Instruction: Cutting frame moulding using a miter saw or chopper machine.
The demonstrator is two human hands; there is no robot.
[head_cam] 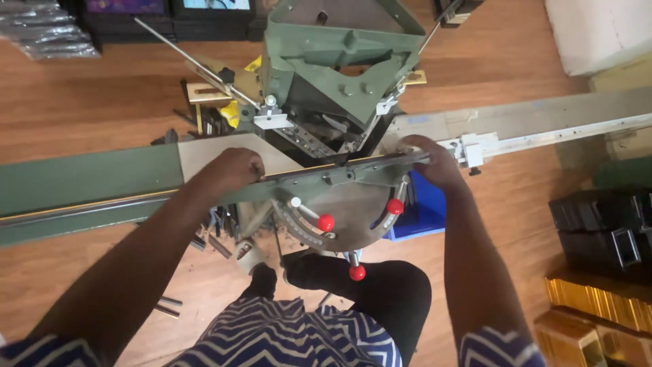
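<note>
Head view, looking straight down: left hand (231, 171) sits at centre-left of frame, fingers curled down into a loose fist over the near edge of a long thin dark strip (339, 166) that runs left to right across the machine bed; knuckles up, fingertips hidden under the hand, so how tightly it clamps cannot be told, only that it presses on the strip. Right hand (429, 160) at centre-right, fingers bent and closed down on the right end of the same strip, thumb side toward the machine, palm not visible. Strip lies against the fence of a green cutting machine (339, 47) that fills upper centre of frame, its grey-green head tilted over the middle of the strip between the two hands. Below the strip, a half-round metal plate (346, 221) with an angle scale, and three red ball knobs (326, 222) on short levers at lower centre. Long green rail (81, 183) extends to the left edge; pale measuring arm (543, 122) with a white stop block runs to the right edge, rising slightly. Blue bin (424, 211) just below the right hand, partly behind the plate. Wooden floor (88, 95) all round, small dark offcuts scattered under the machine at centre-left. Stacks of dark and gold lengths (598, 292) at lower right. Person's blue-and-white zigzag garment (285, 336) and dark trouser knee at bottom centre.
</note>
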